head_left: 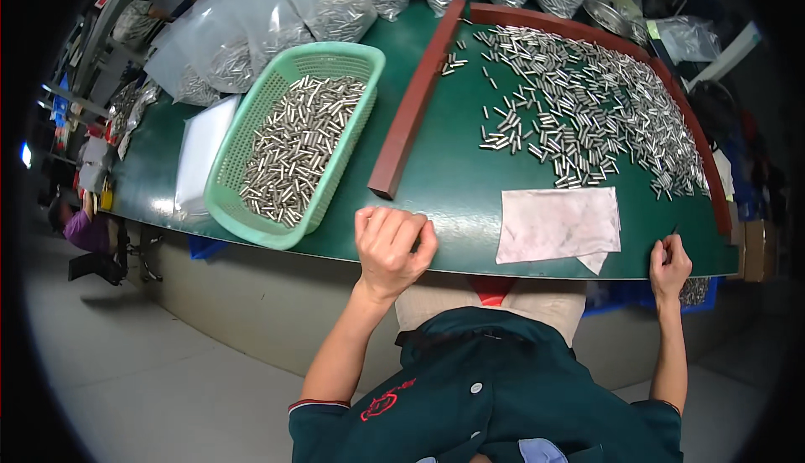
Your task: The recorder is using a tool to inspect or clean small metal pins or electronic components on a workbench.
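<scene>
My left hand (389,247) is closed in a fist at the table's front edge, just below the near end of a dark red wooden bar (411,115). Whatever its curled fingers may hold is hidden. Over at the front right, my right hand (671,268) is also closed, fingers pinched together; a small dark tip shows above them, too small to name. Many short silver metal pins (579,102) lie spread on the green table (453,169) beyond the hands. A stained pale cloth (558,224) rests flat between my two hands, nearer the right one.
A light green plastic basket (220,182) holding more metal pins stands left, beside a white stack of sheets (201,157). Clear bags of pins (340,14) line the far edge. Red bars (700,140) border the loose pins. A person (88,228) sits far left.
</scene>
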### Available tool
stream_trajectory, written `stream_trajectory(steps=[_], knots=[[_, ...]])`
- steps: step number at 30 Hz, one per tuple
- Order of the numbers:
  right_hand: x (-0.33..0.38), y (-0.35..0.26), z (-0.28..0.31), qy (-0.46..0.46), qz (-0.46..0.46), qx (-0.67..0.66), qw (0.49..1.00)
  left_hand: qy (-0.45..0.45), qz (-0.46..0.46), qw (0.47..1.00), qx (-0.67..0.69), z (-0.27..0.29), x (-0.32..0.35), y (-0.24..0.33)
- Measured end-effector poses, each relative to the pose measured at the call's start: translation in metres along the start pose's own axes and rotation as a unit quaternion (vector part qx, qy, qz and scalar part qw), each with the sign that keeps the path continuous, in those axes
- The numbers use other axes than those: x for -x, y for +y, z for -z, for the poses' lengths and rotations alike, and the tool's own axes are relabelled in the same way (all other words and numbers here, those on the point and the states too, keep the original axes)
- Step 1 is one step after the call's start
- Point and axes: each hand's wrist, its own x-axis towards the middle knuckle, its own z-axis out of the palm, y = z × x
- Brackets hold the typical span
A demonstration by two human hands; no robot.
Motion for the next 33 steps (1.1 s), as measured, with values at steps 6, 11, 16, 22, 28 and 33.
stream_trajectory(steps=[6, 11, 16, 22, 28, 33], knots=[[0.003, -0.020, 0.005, -0.039, -0.097, 0.145, 0.984, -0.095, 0.011, 0.993, 0.063, -0.039, -0.052, 0.014], [0.020, -0.007, 0.013, 0.017, -0.169, -0.040, 0.985, -0.137, 0.006, 0.990, 0.037, -0.073, -0.073, 0.008], [0.025, -0.025, 0.029, 0.039, -0.174, -0.249, 0.952, -0.177, 0.020, 0.983, 0.043, -0.094, -0.072, 0.008], [0.009, -0.068, 0.026, -0.006, -0.175, -0.403, 0.898, -0.215, 0.042, 0.975, 0.027, -0.086, -0.065, 0.019], [-0.018, -0.096, 0.005, -0.001, -0.091, -0.437, 0.895, -0.216, 0.042, 0.975, -0.025, -0.082, -0.061, 0.023], [-0.033, -0.112, -0.006, -0.042, -0.009, -0.398, 0.917, -0.199, 0.081, 0.976, -0.016, -0.077, -0.057, 0.022]])
